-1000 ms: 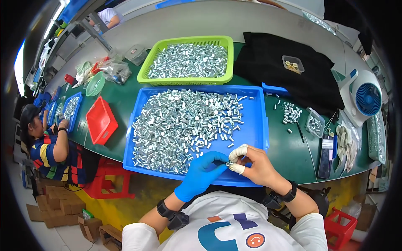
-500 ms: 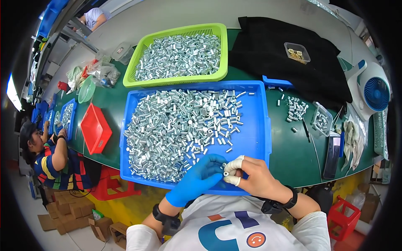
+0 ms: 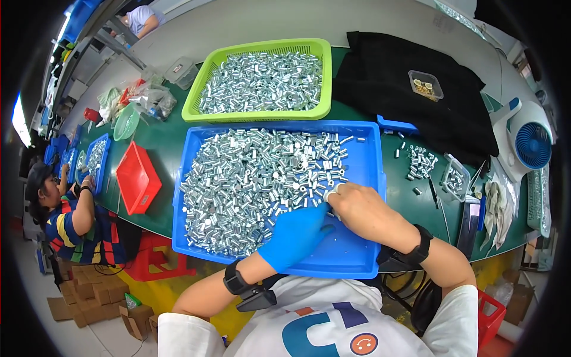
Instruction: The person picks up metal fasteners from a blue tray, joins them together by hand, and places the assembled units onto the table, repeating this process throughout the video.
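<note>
The left hand (image 3: 295, 236), in a blue glove, is laid flat-ish inside the blue tray (image 3: 369, 178), its fingers drawn loosely together toward the right hand (image 3: 357, 205); whether anything is pinched there cannot be told. The right hand is bare apart from white tape on the fingertips, which are closed on a small metal sleeve (image 3: 331, 194) at the edge of the heap, just ahead of the left hand's fingers. The hands are kept close, seemingly so that one piece can be passed or checked between them.

The sleeves (image 3: 256, 178) are spread thinly over the tray ahead and to the left of both hands, while the patch of tray floor under the hands is bare, probably kept so as working room. Beyond the tray, well ahead of the hands, a green basket (image 3: 205, 107) is filled with more of the same pieces. To the right of the right hand, a few loose sleeves (image 3: 419, 160) and a small clear box (image 3: 456, 178) lie on the green table (image 3: 160, 143). Far to the left, a red tray (image 3: 137, 178) lies tilted.
</note>
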Available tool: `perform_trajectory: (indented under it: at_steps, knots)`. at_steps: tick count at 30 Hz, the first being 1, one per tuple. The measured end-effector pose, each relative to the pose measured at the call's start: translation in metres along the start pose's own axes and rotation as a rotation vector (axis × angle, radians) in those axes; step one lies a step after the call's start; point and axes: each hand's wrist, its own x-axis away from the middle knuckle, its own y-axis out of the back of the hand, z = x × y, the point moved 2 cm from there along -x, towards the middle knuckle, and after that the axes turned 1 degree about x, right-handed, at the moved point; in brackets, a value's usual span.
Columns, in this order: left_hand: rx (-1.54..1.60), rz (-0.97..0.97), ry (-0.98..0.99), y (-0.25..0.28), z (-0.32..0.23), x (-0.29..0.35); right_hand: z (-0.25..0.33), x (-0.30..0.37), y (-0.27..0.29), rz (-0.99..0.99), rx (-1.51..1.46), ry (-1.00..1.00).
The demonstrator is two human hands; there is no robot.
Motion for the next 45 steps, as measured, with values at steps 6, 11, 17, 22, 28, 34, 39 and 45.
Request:
perform_trajectory:
  at_steps: [6,11,17,22,28,34,39,45]
  knots:
    - [0.242,0.041,0.083,-0.002,0.005,0.001,-0.006,0.020,0.004,-0.068,-0.207,-0.065]
    - [1.183,0.119,0.496,0.015,0.004,0.023,0.005,0.034,0.007,-0.070,-0.856,-0.279]
    - [1.422,0.102,0.740,0.015,-0.005,0.029,0.025,0.036,-0.006,-0.103,-1.024,-0.376]
    - [1.426,-0.030,0.576,0.008,-0.007,0.027,0.025,0.035,-0.013,-0.178,-1.057,-0.393]
    - [1.281,-0.100,0.372,0.009,-0.009,0.026,0.025,0.036,-0.015,-0.243,-1.083,-0.340]
    - [1.242,-0.058,0.396,0.007,-0.005,0.025,0.024,0.037,-0.012,-0.241,-1.069,-0.334]
    - [1.607,0.021,0.630,0.012,-0.008,0.023,0.027,0.033,-0.007,-0.240,-0.941,-0.287]
    - [1.807,0.093,0.881,-0.002,0.012,0.030,0.005,0.010,0.015,-0.121,-0.561,-0.150]
